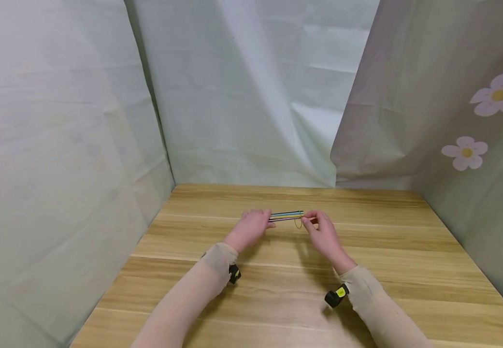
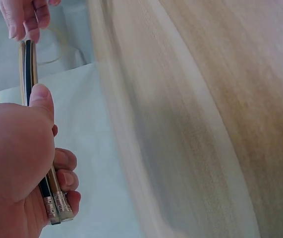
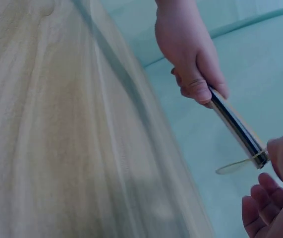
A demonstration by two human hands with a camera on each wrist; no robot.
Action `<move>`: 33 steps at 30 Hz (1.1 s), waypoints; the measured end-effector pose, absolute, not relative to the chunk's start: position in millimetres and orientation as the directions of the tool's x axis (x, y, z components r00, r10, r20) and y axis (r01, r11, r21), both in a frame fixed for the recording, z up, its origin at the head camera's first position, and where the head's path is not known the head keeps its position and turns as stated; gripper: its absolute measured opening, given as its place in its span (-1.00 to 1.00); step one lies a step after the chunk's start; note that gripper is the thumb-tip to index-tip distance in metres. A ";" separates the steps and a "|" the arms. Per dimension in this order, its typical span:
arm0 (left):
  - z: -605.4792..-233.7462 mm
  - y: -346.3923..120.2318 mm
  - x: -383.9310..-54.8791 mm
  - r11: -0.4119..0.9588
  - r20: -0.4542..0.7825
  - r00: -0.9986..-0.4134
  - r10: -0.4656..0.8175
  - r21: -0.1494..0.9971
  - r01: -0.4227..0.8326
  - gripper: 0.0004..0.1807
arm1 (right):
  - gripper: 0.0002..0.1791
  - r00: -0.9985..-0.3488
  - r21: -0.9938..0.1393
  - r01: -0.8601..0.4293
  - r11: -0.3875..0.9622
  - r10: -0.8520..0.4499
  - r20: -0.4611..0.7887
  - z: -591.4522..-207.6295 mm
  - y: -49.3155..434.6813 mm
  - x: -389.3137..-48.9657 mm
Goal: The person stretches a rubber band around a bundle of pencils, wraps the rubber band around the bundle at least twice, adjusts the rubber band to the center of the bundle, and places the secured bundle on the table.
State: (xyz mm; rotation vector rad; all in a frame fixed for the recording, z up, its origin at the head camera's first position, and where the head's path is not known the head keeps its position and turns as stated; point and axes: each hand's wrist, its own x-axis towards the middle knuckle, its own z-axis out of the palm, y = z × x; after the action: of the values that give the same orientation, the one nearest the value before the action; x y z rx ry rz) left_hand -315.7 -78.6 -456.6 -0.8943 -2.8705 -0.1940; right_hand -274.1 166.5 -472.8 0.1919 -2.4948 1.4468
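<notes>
A small bundle of pencils [image 1: 287, 216] is held over the table. My left hand [image 1: 251, 227] grips it, fingers curled round the shafts. The metal-banded eraser ends [image 2: 63, 203] stick out below that palm in the left wrist view. At the other end my right hand [image 1: 324, 238] pinches a thin yellowish rubber band [image 3: 238, 162] with thumb and forefinger. Part of the band lies across the pencil tips, and a slack loop of it hangs to one side. The fingers partly hide where it passes round the bundle.
A wood-grain table [image 1: 277, 299] lies under both hands. Pale cloth hangings [image 1: 251, 96] enclose it at the back and sides, with white flowers [image 1: 465, 153] printed on the right one. A small black wrist device [image 1: 336, 296] sits on the right sleeve.
</notes>
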 end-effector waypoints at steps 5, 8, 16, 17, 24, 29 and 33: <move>-457.5 -77.4 -317.3 0.822 0.203 -0.822 0.532 0.110 0.558 -0.70 | -0.65 -0.962 -0.867 -0.233 0.441 0.026 0.272 -479.0 163.8 -275.1; -457.7 -76.1 -317.8 0.831 0.218 -0.831 0.511 0.124 0.543 -0.69 | -0.64 -0.959 -0.868 -0.247 0.431 0.021 0.283 -482.4 161.3 -274.7; -453.8 -71.7 -316.4 0.837 0.221 -0.844 0.489 0.153 0.525 -0.69 | -0.86 -0.919 -0.808 -0.320 0.495 0.045 0.391 -482.5 151.3 -276.1; -454.0 -71.3 -316.2 0.838 0.221 -0.844 0.488 0.152 0.524 -0.69 | -0.86 -0.912 -0.796 -0.330 0.507 0.047 0.408 -482.4 149.7 -276.3; -452.2 -70.0 -315.2 0.840 0.235 -0.845 0.481 0.152 0.521 -0.68 | -0.72 -0.894 -0.800 -0.325 0.505 0.112 0.434 -483.9 142.6 -276.3; -448.1 -71.3 -314.7 0.833 0.225 -0.846 0.483 0.181 0.523 -0.69 | -0.73 -0.876 -0.792 -0.335 0.511 0.139 0.461 -487.1 142.8 -277.0; -445.7 -72.1 -315.0 0.824 0.229 -0.843 0.486 0.201 0.530 -0.69 | -0.76 -0.839 -0.765 -0.381 0.519 0.153 0.522 -487.8 144.8 -279.0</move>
State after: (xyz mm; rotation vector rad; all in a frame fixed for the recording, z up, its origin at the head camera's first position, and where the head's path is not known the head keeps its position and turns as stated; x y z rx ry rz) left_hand -315.0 -72.1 -445.7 -0.7965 -2.8385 -0.3856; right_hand -279.0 144.8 -487.8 0.1850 -2.2226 1.3057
